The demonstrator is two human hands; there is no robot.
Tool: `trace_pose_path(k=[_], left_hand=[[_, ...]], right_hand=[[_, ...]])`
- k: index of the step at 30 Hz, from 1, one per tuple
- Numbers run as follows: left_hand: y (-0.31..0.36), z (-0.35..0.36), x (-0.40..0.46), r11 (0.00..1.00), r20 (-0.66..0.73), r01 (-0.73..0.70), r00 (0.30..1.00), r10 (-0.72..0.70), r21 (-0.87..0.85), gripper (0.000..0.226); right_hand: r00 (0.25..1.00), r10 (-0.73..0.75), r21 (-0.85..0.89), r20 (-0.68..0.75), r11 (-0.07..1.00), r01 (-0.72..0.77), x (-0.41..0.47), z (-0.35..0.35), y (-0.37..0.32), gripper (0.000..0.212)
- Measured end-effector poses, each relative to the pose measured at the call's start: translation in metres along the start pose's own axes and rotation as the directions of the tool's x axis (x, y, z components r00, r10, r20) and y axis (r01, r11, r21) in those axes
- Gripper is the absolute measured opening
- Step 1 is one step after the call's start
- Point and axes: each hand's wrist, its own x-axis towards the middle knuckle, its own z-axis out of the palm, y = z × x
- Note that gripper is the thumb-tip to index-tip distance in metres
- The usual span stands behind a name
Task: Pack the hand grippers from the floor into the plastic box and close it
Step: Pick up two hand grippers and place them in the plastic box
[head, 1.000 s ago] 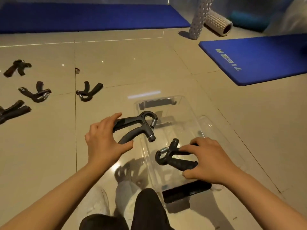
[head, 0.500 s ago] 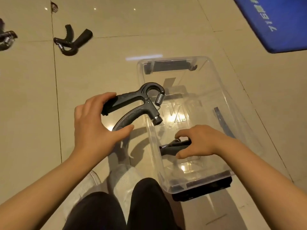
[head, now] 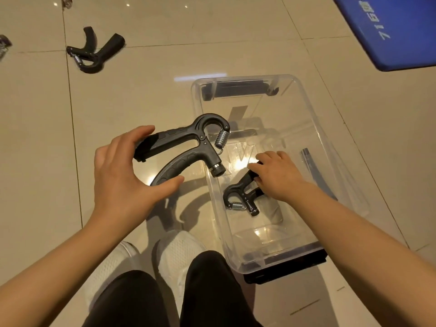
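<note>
A clear plastic box (head: pixel 304 109) with black latches stands open on the tiled floor in front of me. My left hand (head: pixel 122 175) holds a black hand gripper (head: pixel 184 147) by its two handles, its spring end hanging over the box's left wall. My right hand (head: pixel 278 175) is inside the box, fingers on the handles of a second black hand gripper (head: pixel 243 197) that lies on the box bottom. Another hand gripper (head: pixel 94 53) lies on the floor at the far left.
A blue exercise mat (head: pixel 396 29) lies at the top right. Part of one more gripper (head: pixel 3 47) shows at the left edge. My knees in black trousers (head: pixel 207 291) and white shoes (head: pixel 179 251) are just below the box's near left corner.
My right hand has lowered its gripper onto the box bottom and shifted further in. My left hand has carried its gripper slightly closer to the box. The view has tilted down.
</note>
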Motion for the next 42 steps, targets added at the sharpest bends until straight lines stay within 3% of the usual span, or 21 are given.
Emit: trace_pose_path(k=[4,9,13,15,23,31,37,42], left_hand=[[-0.003,0.0,0.0,1.0,0.009,0.018,1.0,-0.018,-0.003,0.082],[-0.005,-0.002,0.003,1.0,0.01,-0.01,1.0,0.01,-0.001,0.075],[-0.003,-0.009,0.011,0.998,0.002,-0.049,0.999,0.049,0.027,0.074],[-0.003,-0.011,0.015,0.998,0.005,-0.049,0.999,0.049,0.039,0.073],[-0.012,-0.015,0.024,0.999,-0.031,-0.023,0.999,0.024,0.032,0.072],[-0.012,-0.027,0.024,0.994,-0.024,-0.049,0.998,0.051,0.102,0.066],[-0.012,-0.026,0.024,0.998,-0.026,-0.015,1.0,0.017,0.062,0.064],[-0.007,-0.025,0.029,0.998,-0.032,-0.013,0.999,0.015,0.056,0.061]], right_hand=[[0.991,-0.061,-0.006,0.116,0.998,0.062,-0.006,0.012,0.001,0.057],[0.993,-0.039,-0.034,0.113,0.998,0.043,0.0,0.026,0.0,0.079],[0.989,-0.094,-0.19,0.11,0.975,0.113,0.018,0.023,0.0,0.074],[0.995,-0.065,-0.203,0.079,0.976,0.08,0.028,0.021,0.001,0.076],[0.978,0.174,0.028,-0.118,0.985,-0.172,0.076,0.013,-0.004,0.06],[0.957,0.218,0.095,-0.19,0.974,-0.204,0.085,0.019,-0.005,0.057],[0.978,0.206,0.116,-0.005,0.972,-0.204,0.085,0.012,-0.001,0.066],[0.994,0.113,-0.074,-0.003,0.991,-0.113,0.084,0.009,0.012,0.067]])
